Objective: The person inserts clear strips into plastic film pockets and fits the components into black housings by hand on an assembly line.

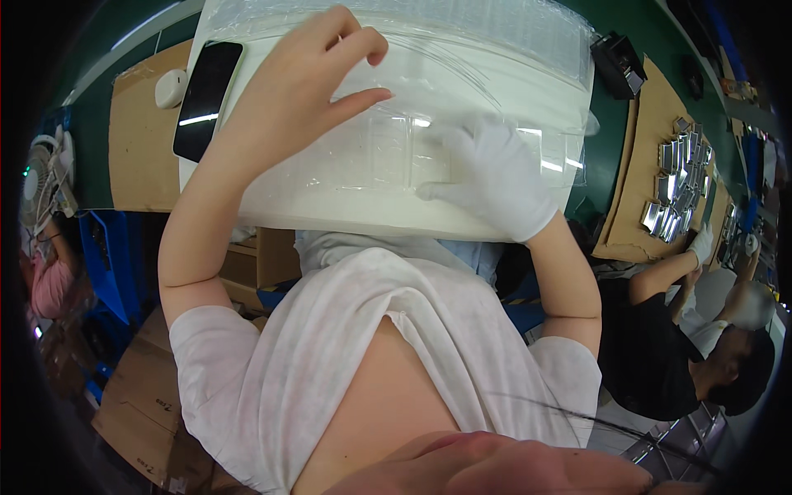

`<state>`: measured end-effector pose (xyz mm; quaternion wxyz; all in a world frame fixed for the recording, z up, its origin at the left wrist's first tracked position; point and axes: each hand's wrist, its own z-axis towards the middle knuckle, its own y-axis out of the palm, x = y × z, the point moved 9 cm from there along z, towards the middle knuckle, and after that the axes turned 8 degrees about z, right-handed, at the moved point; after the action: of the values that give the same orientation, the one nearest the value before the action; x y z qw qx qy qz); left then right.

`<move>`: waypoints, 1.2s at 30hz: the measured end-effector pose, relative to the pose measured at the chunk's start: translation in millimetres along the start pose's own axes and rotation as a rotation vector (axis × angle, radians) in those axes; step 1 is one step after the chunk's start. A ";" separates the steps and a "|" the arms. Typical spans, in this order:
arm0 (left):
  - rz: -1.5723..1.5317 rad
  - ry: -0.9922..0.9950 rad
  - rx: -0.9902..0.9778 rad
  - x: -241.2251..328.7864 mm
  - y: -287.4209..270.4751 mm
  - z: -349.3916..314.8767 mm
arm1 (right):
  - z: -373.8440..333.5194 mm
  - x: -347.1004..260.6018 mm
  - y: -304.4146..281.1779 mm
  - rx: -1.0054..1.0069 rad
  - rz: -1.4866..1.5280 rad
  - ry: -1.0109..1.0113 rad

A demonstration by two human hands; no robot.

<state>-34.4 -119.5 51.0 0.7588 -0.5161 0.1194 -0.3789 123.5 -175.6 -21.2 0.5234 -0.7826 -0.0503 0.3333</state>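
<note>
A clear moulded plastic tray (388, 157) with compartments lies across the white work surface (322, 210) in front of me. My left hand (318, 82), bare, hovers over the tray's far left side. Its fingers are curled and the thumb stands apart, with nothing visible between them. On my right hand (499, 177) is a white glove, slightly blurred. That hand is spread over the right part of the tray, thumb apart from the fingers; whether it presses on the plastic I cannot tell. Several thin strands (458, 66) run beyond the tray, between the hands.
More clear plastic (495, 25) lies along the far edge. At left are a phone (210, 91) and a round white case (170, 88). To the right stand a black box (617, 66) and shiny metal parts (681, 177) on cardboard (623, 223). A person (660, 346) works nearby.
</note>
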 end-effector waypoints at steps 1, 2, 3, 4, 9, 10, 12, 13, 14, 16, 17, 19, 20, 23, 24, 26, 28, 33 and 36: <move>-0.040 -0.031 -0.049 3.0 2.4 -2.6 | 6.9 -2.0 -4.9 0.011 -0.019 -0.001; -0.082 -0.060 -0.097 6.5 6.1 -4.8 | 13.9 -3.5 -9.7 0.024 -0.038 0.000; -0.124 -0.087 -0.145 9.5 10.7 -6.8 | 20.3 -5.0 -14.5 0.038 -0.058 0.003; -0.167 -0.113 -0.193 10.8 16.5 -9.0 | 25.2 -6.8 -19.0 0.052 -0.077 0.007; -0.251 -0.154 -0.304 0.7 58.1 -23.8 | 42.3 -10.0 -16.0 -0.173 -0.128 0.118; -0.249 -0.152 -0.301 -1.5 60.6 -21.8 | 44.4 -9.4 -17.1 -0.169 -0.131 0.118; -0.279 -0.193 -0.355 -7.7 70.3 -19.4 | 48.4 -9.2 -17.3 -0.164 -0.113 0.087; -0.295 -0.214 -0.383 -9.7 74.5 -18.6 | 49.4 -9.0 -16.9 -0.162 -0.103 0.071; -0.311 -0.236 -0.411 -10.4 78.2 -18.5 | 49.3 -9.0 -16.1 -0.160 -0.094 0.056; -0.298 -0.233 -0.409 -10.3 80.2 -16.6 | 44.0 -7.1 -18.1 -0.078 -0.065 0.005; -0.289 -0.230 -0.408 -9.3 80.6 -16.2 | 37.3 -8.1 -21.5 0.001 -0.035 -0.043; -0.272 -0.222 -0.408 -8.1 80.6 -15.0 | 24.3 -13.4 -29.1 0.159 0.027 -0.138; -0.271 -0.222 -0.405 -7.8 80.9 -13.3 | 21.2 -14.5 -26.9 0.159 0.025 -0.140; -0.214 -0.225 -0.447 -7.1 83.9 -9.9 | 14.0 0.3 -13.9 0.076 0.185 0.067; -0.195 -0.226 -0.461 -7.2 85.1 -9.0 | 10.8 6.3 -8.6 0.049 0.239 0.136; -0.186 -0.208 -0.440 -6.3 82.5 -8.6 | 1.8 0.7 -15.1 0.117 0.377 -0.029; -0.172 -0.176 -0.401 -6.1 79.9 -10.3 | -18.1 -5.7 -34.2 0.244 0.650 -0.365; -0.013 -0.117 -0.317 -5.0 70.7 -12.3 | -47.6 28.6 -56.4 0.344 1.347 -0.516; 0.011 -0.162 -0.375 -15.6 57.8 -8.5 | -41.8 49.2 -44.5 0.428 1.450 -0.281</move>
<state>-23.8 -104.1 -6.5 0.6586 -0.6766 0.1292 -0.3030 197.5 -167.5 3.2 0.3026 -0.4517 0.4750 0.6919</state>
